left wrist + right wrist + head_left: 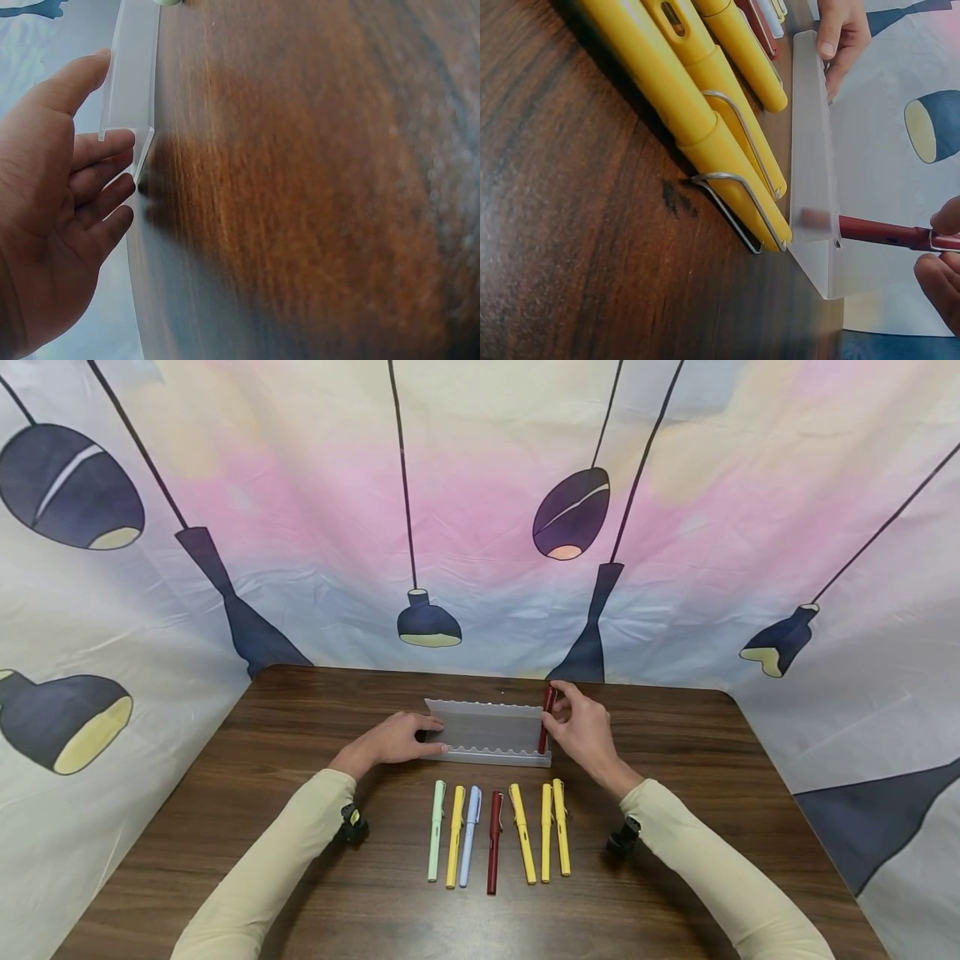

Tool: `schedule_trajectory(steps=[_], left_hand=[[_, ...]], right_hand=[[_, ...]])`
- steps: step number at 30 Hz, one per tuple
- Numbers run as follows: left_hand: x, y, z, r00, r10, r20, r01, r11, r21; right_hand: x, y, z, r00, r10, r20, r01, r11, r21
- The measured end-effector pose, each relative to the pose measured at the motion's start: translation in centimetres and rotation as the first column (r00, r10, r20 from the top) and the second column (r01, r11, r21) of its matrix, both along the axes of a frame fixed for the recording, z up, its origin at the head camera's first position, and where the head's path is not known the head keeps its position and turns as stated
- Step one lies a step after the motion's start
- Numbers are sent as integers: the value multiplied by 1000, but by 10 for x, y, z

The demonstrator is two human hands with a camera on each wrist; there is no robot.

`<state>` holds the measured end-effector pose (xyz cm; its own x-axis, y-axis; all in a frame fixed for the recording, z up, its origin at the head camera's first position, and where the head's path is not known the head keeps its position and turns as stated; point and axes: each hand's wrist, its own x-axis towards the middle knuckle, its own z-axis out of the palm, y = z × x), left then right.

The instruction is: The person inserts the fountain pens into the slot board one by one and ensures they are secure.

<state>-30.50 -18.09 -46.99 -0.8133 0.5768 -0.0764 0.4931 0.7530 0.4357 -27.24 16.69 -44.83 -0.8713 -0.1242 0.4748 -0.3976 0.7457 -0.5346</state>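
A frosted translucent pen holder (491, 758) with scalloped edges lies across the table. My right hand (587, 728) pinches a dark red capped pen (543, 732) between thumb and fingers at its clip end. The pen lies tilted at the holder's right end, its lower end behind the front wall (814, 150) in the right wrist view. At the holder's left end is my left hand (392, 739). Its thumb (90, 79) lies along the top edge, and its loosely bent fingers (105, 172) touch the end.
In front of the holder lies a row of capped pens: light green (436, 831), yellow (455, 837), light blue (470, 837), dark red (494, 843) and several more yellow ones (546, 833). The brown wooden table (360, 902) ends at a printed cloth backdrop (495, 527).
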Motion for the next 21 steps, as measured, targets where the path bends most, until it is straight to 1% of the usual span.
schedule_trajectory(steps=[5, 13, 18, 21], left_hand=[[0, 1, 0, 1000, -11, -2, 11, 1000, 6], [-2, 2, 0, 1000, -1, 8, 1, 1000, 2], [-3, 1, 0, 1000, -10, 2, 10, 1000, 0], [-3, 1, 1, 1000, -11, 2, 11, 1000, 4]], right_hand=[[1, 1, 1, 1000, -2, -2, 2, 1000, 11], [2, 6, 5, 1000, -9, -12, 9, 1000, 20], [8, 10, 11, 1000, -16, -16, 16, 1000, 2], [13, 13, 16, 999, -14, -36, 14, 1000, 0]])
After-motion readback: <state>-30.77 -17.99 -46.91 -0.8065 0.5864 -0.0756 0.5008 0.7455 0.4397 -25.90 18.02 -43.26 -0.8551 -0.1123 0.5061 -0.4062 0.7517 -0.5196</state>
